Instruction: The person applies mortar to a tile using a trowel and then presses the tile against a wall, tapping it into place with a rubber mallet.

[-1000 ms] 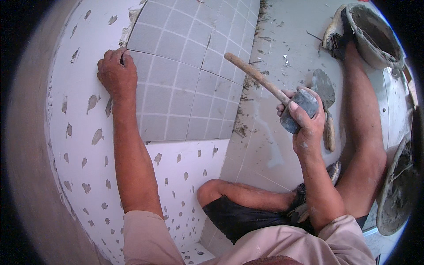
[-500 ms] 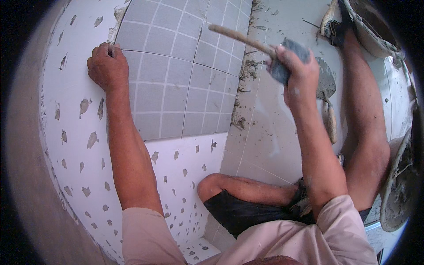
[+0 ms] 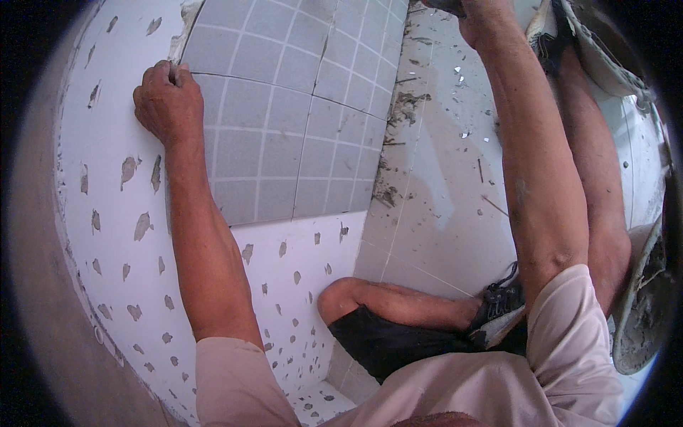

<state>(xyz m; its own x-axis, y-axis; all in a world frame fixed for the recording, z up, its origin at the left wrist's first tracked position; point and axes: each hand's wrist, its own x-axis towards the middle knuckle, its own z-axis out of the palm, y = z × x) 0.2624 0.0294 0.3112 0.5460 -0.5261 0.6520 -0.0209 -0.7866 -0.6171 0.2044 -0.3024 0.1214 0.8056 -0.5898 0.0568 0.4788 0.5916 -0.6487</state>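
Note:
My left hand (image 3: 169, 103) is closed at the left edge of the grey tiles (image 3: 256, 153), beside the joint between two of them. Its fingers are curled together, and whatever small thing they may pinch is hidden. At the top edge of the view, my right hand (image 3: 485, 16) is cut off. Its fingers are wrapped round a mallet, of which only a bit of the dark head (image 3: 447, 6) shows. The tiles carry pale grid lines and cover the upper part of a white surface (image 3: 284, 245) with many chipped grey marks.
Mortar crumbs (image 3: 388, 192) lie along the tiles' right edge. Small shiny bits (image 3: 459, 71) and thin sticks (image 3: 493, 206) are scattered on the pale tiled floor (image 3: 420, 242). Mortar-smeared containers (image 3: 640, 306) stand at the right, near my outstretched leg (image 3: 597, 171).
My right hand has swung up and away with the mallet, to the top edge. The wooden handle has left the view, and my forearm now covers the trowel's place. My left hand stays at the tile edge.

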